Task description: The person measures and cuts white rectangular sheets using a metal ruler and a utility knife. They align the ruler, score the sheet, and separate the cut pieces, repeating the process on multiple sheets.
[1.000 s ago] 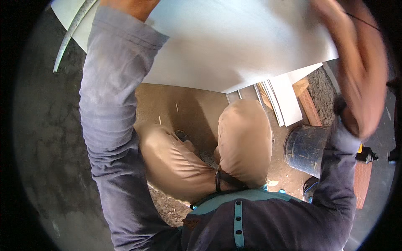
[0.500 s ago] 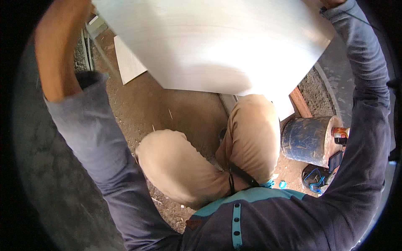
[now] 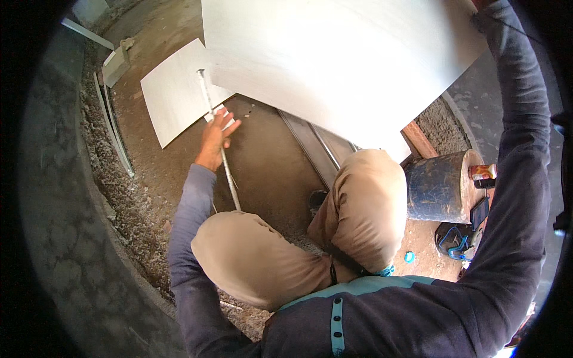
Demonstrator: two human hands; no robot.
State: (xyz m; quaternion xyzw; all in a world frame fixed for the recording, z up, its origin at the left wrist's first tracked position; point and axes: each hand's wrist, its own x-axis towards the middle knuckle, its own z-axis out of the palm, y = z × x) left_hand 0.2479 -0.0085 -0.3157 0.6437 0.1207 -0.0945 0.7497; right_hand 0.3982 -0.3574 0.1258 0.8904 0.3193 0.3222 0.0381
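A large white panel (image 3: 334, 59) stands tilted in front of me and runs out of the top of the view. At its upper right edge only a sliver of my right hand (image 3: 481, 3) shows, and its fingers are hidden. My left hand (image 3: 216, 138) is off the panel, reaching forward above the floor with its fingers spread. Right by that hand a thin whitish rod (image 3: 229, 179) slants from beside my knee toward a smaller white sheet (image 3: 173, 95) on the floor. Whether the palm touches the rod I cannot tell. A small white piece shows behind the fingers.
A dark blue bucket-like drum (image 3: 439, 186) lies at the right, with a can (image 3: 482, 172) and a phone (image 3: 479, 213) at its end. Thin white strips (image 3: 113, 131) lie along the left wall. A long metal profile (image 3: 322, 146) and a brick-red block (image 3: 419, 140) are near the panel.
My left hand has let go of the panel's left side and come down to the rod. The panel has shifted and tilted, showing more of the floor and smaller sheet. My right arm stays raised.
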